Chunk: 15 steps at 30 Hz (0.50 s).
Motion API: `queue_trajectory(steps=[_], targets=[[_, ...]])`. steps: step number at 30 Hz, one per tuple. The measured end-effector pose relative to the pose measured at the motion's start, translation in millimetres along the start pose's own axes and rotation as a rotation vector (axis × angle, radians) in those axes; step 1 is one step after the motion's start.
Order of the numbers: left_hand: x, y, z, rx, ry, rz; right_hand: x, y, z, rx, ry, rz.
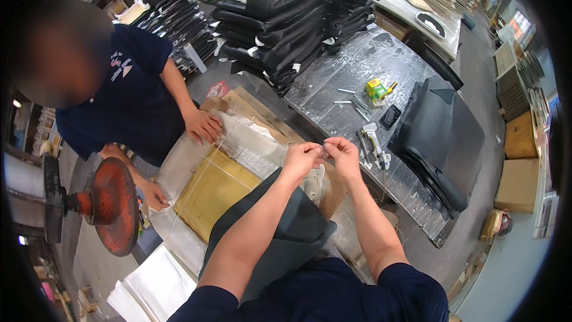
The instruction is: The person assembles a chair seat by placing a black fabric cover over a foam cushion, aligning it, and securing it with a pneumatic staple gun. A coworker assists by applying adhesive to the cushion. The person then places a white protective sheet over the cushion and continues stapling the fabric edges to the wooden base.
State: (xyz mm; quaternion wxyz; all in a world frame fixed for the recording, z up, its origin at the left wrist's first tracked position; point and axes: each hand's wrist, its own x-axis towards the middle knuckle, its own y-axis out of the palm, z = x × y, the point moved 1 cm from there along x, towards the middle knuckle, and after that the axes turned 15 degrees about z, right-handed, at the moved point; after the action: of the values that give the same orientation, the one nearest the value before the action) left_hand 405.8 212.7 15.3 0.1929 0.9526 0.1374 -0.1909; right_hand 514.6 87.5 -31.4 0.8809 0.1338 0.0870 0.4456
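Small item (325, 152), unclear, pinched by left hand (302, 160), right hand (344, 154); black stack (271, 36) eleven o'clock, co-worker's hand (204, 126) nine.

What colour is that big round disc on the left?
The round disc is orange-red with dark smudges; it shows in the head view, the only one here.

I can read no words or numbers in my head view. Small white lettering (121, 67) stands on the chest of a co-worker's dark blue shirt (146, 98), too blurred for me to make out. Beyond that co-worker's forearm, a red patch (218, 89) bears pale marks, also too small for me to read.
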Motion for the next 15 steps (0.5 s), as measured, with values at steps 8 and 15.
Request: queue_trajectory(steps=[8, 15], targets=[[-13, 12, 8, -0.055, 0.019, 0.062, -38, 16, 2, -0.129, -0.039, -0.128], [-28, 22, 22, -0.167, 0.01, 0.083, -71, 12, 16, -0.411, -0.2, -0.048]])
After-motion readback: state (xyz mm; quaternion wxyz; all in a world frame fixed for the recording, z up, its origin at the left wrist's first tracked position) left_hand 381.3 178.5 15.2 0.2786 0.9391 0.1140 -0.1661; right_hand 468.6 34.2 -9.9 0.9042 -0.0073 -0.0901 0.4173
